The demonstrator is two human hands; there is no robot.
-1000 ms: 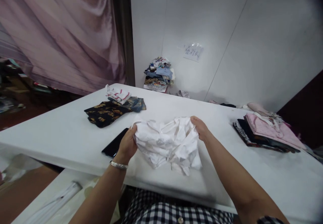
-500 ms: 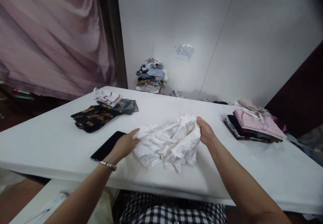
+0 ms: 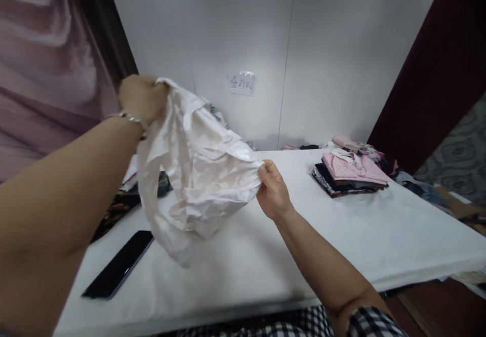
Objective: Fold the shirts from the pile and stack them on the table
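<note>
A crumpled white garment (image 3: 212,170), perhaps a shirt, hangs stretched between my two hands above the table. My left hand (image 3: 146,96), raised high on the left with a bracelet at the wrist, is closed on its upper edge. Lower and to the right, my right hand (image 3: 273,187) pinches the opposite side between thumb and fingers. Loose folds droop from the left end toward the tabletop. Beneath my left forearm lies a dark flat tablet or phone (image 3: 119,266) on the white table (image 3: 341,240).
Folded clothes topped by a pink shirt (image 3: 355,167) are stacked on the right. Dark patterned clothing (image 3: 114,213) lies at the left, partly hidden by my arm and the garment. A paper sign (image 3: 243,83) is on the back wall; more clothes (image 3: 353,144) sit beyond the table's far edge.
My left hand has lifted high up and left, spreading the white garment off the table. My right hand still grips its side. The view has turned to the right.
</note>
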